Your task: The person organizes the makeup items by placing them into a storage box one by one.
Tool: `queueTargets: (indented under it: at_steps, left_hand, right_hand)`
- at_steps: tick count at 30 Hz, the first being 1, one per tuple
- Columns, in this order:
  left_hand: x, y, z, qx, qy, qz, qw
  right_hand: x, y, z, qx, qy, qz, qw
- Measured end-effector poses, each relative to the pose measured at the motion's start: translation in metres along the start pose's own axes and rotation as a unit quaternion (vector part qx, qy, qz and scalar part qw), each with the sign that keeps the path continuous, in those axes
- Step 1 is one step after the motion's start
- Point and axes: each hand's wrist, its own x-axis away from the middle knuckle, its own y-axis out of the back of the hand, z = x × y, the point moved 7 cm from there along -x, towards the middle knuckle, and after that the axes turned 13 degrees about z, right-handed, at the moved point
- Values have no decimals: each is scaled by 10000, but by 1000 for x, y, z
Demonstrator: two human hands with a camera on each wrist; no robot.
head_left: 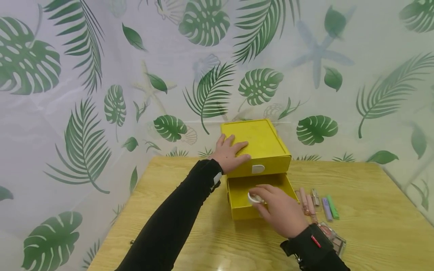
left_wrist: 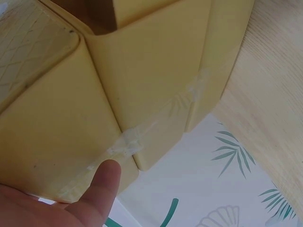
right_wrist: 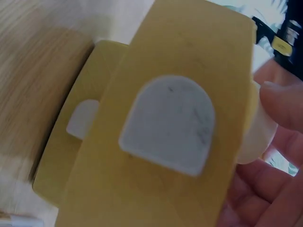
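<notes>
The right grip (head_left: pixel 280 210) pinches a white disc (head_left: pixel 253 198) between thumb and fingers, held at the grip's far left end. Directly under the disc is the pulled-out drawer (head_left: pixel 242 214); whether disc and drawer touch cannot be told. The right wrist view shows a white handle (right_wrist: pixel 170 125) on the drawer's front, to the near side of the fingers, and a second front with its own handle (right_wrist: pixel 83 118) set back.

Beyond the right grip, up and to the left, the left grip (head_left: pixel 231 154) is released, its fingers spread on the top of the yellow box (head_left: pixel 259 135). In the left wrist view, clear tape (left_wrist: pixel 130 142) runs across the box's side just ahead of one fingertip.

Right of the right grip, close by, lie pink tubes (head_left: pixel 310 204), then a silver tube (head_left: pixel 315 197), a purple stick (head_left: pixel 327 209) and a green stick (head_left: pixel 333 207). Palettes (head_left: pixel 339 244) lie just right of the right wrist, partly covered by it. All these rest on the wooden surface (head_left: pixel 373 210); past both grips stands a leaf-print backdrop (head_left: pixel 135 94).
</notes>
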Motion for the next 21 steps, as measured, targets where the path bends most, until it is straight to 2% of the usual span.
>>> queueTargets:
  at_steps: [4,7,12,14,18,21]
  left_hand:
    - [1,0,-1,-2,-41,-15,10000]
    - [1,1,-1,13,-49,-19,10000]
    - [1,4,-2,-32,-81,-39,10000]
    - [1,3,-2,-51,-92,-57,9999]
    - [0,2,-2,-33,-100,-108,9999]
    - [0,0,-2,1,-102,-118,9999]
  right_hand:
    - [-11,-9,2,-65,-44,252,9997]
    - [-18,-14,1,-274,-15,632,9976]
    - [-27,-21,-2,-675,107,1402,9878]
    - [-31,-21,-4,-767,113,1571,9845]
    - [-42,-18,-9,-655,-47,1561,9856]
    - [-50,-19,-12,-403,-323,1519,9871]
